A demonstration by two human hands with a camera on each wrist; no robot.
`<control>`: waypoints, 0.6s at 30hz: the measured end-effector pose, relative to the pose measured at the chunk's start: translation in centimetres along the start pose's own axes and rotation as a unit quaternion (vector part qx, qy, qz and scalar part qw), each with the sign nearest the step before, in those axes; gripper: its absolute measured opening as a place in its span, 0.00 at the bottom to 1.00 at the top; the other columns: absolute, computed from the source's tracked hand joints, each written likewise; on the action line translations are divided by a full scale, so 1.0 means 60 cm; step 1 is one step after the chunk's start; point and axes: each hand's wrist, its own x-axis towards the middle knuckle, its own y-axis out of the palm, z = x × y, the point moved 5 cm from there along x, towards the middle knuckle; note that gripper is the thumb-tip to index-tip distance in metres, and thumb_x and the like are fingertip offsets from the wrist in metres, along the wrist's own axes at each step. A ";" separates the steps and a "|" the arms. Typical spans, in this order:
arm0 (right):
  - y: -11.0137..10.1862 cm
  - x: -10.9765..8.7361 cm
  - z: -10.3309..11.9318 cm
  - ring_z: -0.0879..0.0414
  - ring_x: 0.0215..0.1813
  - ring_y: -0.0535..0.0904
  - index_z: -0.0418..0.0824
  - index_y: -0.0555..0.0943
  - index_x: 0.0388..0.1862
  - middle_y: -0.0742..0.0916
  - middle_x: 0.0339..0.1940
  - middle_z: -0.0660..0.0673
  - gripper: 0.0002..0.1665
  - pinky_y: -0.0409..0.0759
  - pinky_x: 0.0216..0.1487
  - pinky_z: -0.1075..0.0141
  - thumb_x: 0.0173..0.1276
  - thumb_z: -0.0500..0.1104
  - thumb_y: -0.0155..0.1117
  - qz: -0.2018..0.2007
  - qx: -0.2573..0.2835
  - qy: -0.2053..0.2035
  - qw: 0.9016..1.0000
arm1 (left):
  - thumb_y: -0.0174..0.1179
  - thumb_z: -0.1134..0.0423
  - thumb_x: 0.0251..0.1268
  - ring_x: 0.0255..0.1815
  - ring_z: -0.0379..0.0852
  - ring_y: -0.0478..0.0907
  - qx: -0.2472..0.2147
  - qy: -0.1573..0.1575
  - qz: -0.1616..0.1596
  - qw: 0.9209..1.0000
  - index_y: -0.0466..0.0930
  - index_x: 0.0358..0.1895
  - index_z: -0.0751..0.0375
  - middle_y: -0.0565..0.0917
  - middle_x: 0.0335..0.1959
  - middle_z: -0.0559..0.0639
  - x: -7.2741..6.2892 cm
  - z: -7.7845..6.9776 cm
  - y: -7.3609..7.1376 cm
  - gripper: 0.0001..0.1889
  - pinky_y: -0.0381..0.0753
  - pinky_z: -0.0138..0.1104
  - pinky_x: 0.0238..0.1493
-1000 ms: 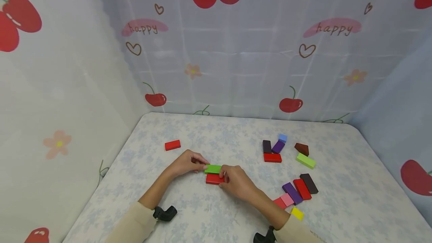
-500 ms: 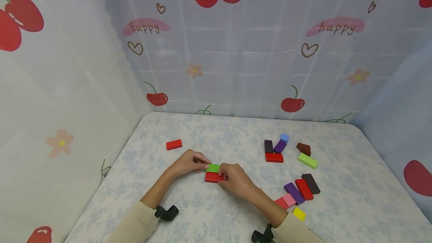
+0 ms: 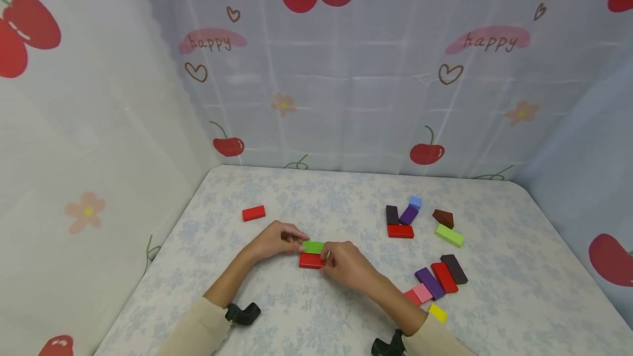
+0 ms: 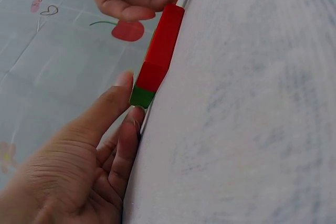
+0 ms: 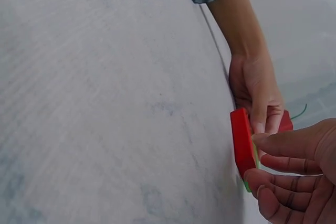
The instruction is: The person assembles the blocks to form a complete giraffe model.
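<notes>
Side by side at the table's middle lie a green block (image 3: 313, 247) and, on its near side, a red block (image 3: 310, 260). Thumb and fingertips of my left hand (image 3: 277, 238) pinch the green block's left end; the left wrist view shows that green end (image 4: 142, 97) between them. My right hand (image 3: 350, 266) has curled fingers and thumb on the red block's right end, where they cover the right end of the green block too. In the right wrist view, the long red face (image 5: 242, 139) stands beside the right fingertips (image 5: 253, 176).
A lone red block (image 3: 254, 213) lies behind my left hand. To the right are a dark block (image 3: 392, 215), a lime block (image 3: 449, 235), a brown piece (image 3: 443, 217) and a fanned row with a purple block (image 3: 429, 283). A yellow block (image 3: 437, 313) sits by my right sleeve.
The red block has slid left along the green one and sits closer against it, with my right fingers on it. My left hand stays at the green block's left end.
</notes>
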 end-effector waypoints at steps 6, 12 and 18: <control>-0.042 -0.029 0.001 0.61 0.26 0.75 0.38 0.84 0.42 0.82 0.26 0.53 0.08 0.77 0.27 0.68 0.65 0.37 0.73 0.005 -0.005 0.021 1.000 | 0.74 0.62 0.61 0.32 0.43 0.79 0.022 0.041 0.002 0.999 0.90 0.49 0.54 0.87 0.38 0.49 -0.002 -0.001 0.001 0.13 0.78 0.33 0.33; -0.099 -0.058 -0.011 0.60 0.28 0.76 0.40 0.85 0.41 0.82 0.25 0.55 0.08 0.78 0.27 0.69 0.64 0.37 0.75 -0.042 -0.030 0.037 0.998 | 0.74 0.63 0.60 0.32 0.42 0.78 0.010 0.052 0.003 0.999 0.90 0.49 0.56 0.86 0.39 0.51 -0.004 -0.001 0.001 0.13 0.78 0.32 0.33; -0.149 -0.083 -0.050 0.61 0.30 0.76 0.44 0.86 0.40 0.83 0.28 0.57 0.09 0.78 0.28 0.70 0.62 0.37 0.77 -0.095 -0.068 0.046 0.992 | 0.75 0.63 0.59 0.32 0.43 0.78 0.003 0.042 0.003 0.999 0.90 0.48 0.54 0.86 0.39 0.52 -0.004 -0.001 0.003 0.13 0.77 0.31 0.33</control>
